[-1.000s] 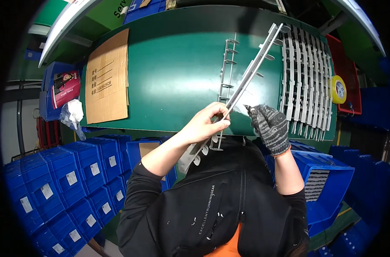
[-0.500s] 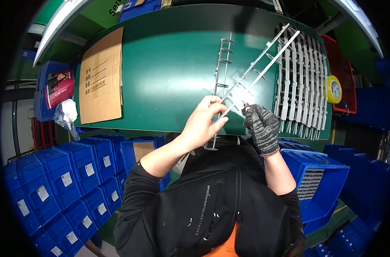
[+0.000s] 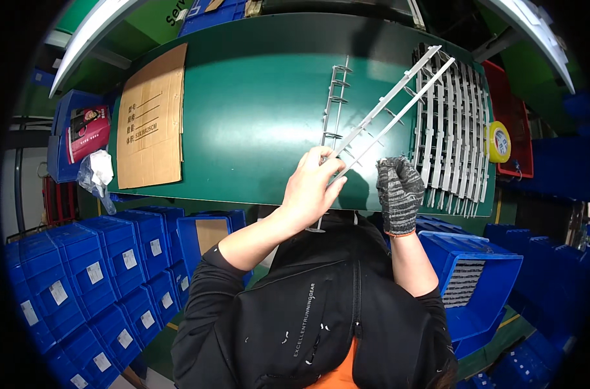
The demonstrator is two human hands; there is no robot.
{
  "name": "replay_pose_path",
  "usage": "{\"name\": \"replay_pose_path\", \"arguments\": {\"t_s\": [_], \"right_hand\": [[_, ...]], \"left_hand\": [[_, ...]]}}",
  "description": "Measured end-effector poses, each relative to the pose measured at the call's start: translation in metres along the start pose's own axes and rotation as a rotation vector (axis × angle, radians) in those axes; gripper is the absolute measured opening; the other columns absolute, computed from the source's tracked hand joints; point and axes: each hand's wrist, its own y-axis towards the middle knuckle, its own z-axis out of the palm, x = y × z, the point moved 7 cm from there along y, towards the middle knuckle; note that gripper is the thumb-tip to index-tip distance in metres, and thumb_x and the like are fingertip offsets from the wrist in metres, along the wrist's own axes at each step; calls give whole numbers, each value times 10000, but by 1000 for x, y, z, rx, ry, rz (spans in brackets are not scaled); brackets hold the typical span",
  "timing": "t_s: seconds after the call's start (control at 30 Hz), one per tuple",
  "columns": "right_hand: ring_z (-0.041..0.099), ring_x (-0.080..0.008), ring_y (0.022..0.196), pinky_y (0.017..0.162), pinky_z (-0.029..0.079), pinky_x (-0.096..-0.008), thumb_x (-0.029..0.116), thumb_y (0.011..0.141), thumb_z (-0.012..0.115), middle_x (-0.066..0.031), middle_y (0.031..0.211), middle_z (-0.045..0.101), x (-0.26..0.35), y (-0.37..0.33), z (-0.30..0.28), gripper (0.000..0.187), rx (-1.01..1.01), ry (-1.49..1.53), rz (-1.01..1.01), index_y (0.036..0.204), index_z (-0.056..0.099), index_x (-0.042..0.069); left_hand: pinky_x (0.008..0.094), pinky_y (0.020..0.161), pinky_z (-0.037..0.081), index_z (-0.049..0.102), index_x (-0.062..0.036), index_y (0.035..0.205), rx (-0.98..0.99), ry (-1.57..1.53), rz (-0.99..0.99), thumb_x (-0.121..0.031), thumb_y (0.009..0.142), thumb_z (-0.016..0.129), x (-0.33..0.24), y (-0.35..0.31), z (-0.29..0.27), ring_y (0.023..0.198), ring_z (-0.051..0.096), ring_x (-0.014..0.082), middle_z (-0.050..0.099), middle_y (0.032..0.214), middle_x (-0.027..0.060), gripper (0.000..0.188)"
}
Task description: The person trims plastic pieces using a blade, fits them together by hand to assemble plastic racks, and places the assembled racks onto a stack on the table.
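My bare left hand [image 3: 313, 186] pinches the near end of a grey ladder-like frame [image 3: 387, 100], two thin rails joined by curved crosspieces. The frame slants away to the far right, its far end over a row of similar grey frames [image 3: 442, 146]. Another such frame [image 3: 326, 113] lies on the table beneath my left hand, and its near end sticks out past the table's front edge. My right hand [image 3: 400, 194], in a dark striped knit glove, is closed just right of the held frame and apart from it. Whatever its fingers hold is hidden.
A flattened cardboard sheet [image 3: 151, 123] lies at the left of the green table [image 3: 256, 117]. A yellow tape roll [image 3: 499, 142] and a red tray [image 3: 520, 129] are at the right edge. Blue crates [image 3: 107, 259] stand below left, and an open blue crate [image 3: 486, 311] below right.
My right hand has drawn back from the held frame, a little to the right. The frame has tilted slightly in my left hand, which still grips it.
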Motion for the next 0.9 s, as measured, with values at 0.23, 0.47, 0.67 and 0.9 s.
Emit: {"name": "replay_pose_path", "arguments": {"t_s": [0.23, 0.47, 0.67, 0.9], "right_hand": [[469, -63, 569, 532, 394, -229, 56, 820, 560, -4, 639, 531, 15, 3, 22, 86, 142, -81, -142, 877, 584, -3], [461, -38, 557, 505, 371, -198, 101, 837, 564, 24, 622, 525, 4, 1, 12, 75, 84, 59, -74, 835, 593, 32], [472, -48, 574, 523, 391, -212, 110, 825, 579, 12, 668, 558, 11, 8, 25, 126, 123, -170, -196, 895, 599, 7], [453, -29, 514, 451, 352, -177, 129, 841, 561, 15, 663, 568, 10, 18, 13, 193, 162, 299, 104, 1000, 592, 24]], "left_hand": [[364, 770, 433, 558, -79, 904, -6, 45, 0, -104, 726, 640, -5, -2, 0, 950, 499, 304, 468, 1054, 139, 198], [365, 768, 435, 563, -82, 902, -12, 65, -18, -113, 727, 641, -2, -3, 0, 963, 494, 307, 471, 1058, 138, 193], [371, 789, 437, 567, -85, 930, 5, 97, 58, -119, 720, 648, -12, 0, 4, 970, 489, 324, 469, 1072, 144, 227], [346, 903, 386, 457, -63, 1218, 13, -451, -112, -142, 787, 568, 47, -9, -39, 1129, 457, 221, 462, 1240, 117, 452]]}}
